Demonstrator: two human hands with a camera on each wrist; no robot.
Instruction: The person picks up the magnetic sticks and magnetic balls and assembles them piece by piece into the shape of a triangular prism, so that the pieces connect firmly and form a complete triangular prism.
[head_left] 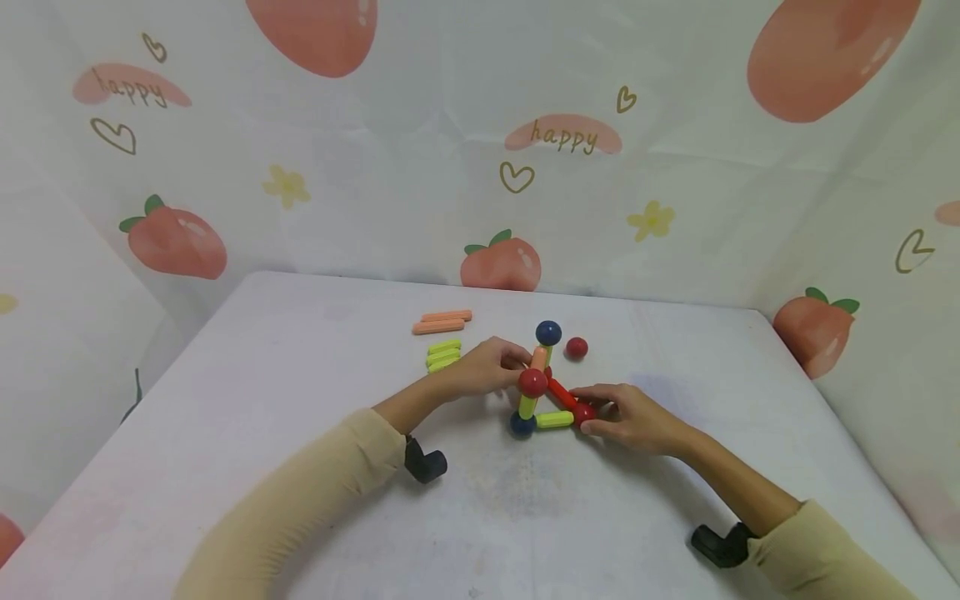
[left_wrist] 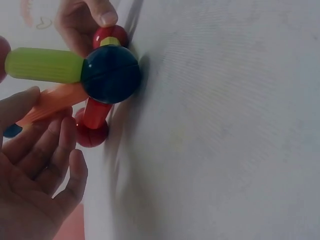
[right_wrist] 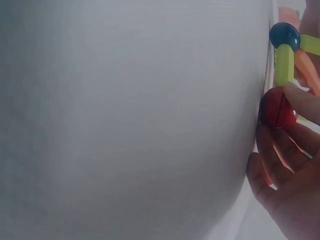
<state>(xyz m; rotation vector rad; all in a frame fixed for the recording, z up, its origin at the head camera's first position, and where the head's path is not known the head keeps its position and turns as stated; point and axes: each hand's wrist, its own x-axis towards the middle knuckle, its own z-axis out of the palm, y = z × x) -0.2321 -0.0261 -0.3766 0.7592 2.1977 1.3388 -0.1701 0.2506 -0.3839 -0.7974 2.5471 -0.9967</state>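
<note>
A structure of ball-and-stick building toys stands on the white table between the two hands. Its base has a dark blue ball (head_left: 522, 424), a yellow-green stick (head_left: 555, 419) and a red stick (head_left: 561, 393). A red ball (head_left: 533, 382) and another blue ball (head_left: 548, 333) sit higher up. From the left side, my left hand (head_left: 489, 367) pinches a slanted orange stick (left_wrist: 56, 102) between thumb and fingers. At the right corner, my right hand (head_left: 636, 420) grips a red ball (right_wrist: 278, 108) where the yellow-green and red sticks meet. Part of the structure's rear is hidden.
A loose red ball (head_left: 577, 348) lies behind the structure on the table (head_left: 360, 500). Two orange sticks (head_left: 439, 327) and several yellow-green sticks (head_left: 443, 356) lie back left, near the left hand. A patterned cloth (head_left: 420, 167) hangs behind the table.
</note>
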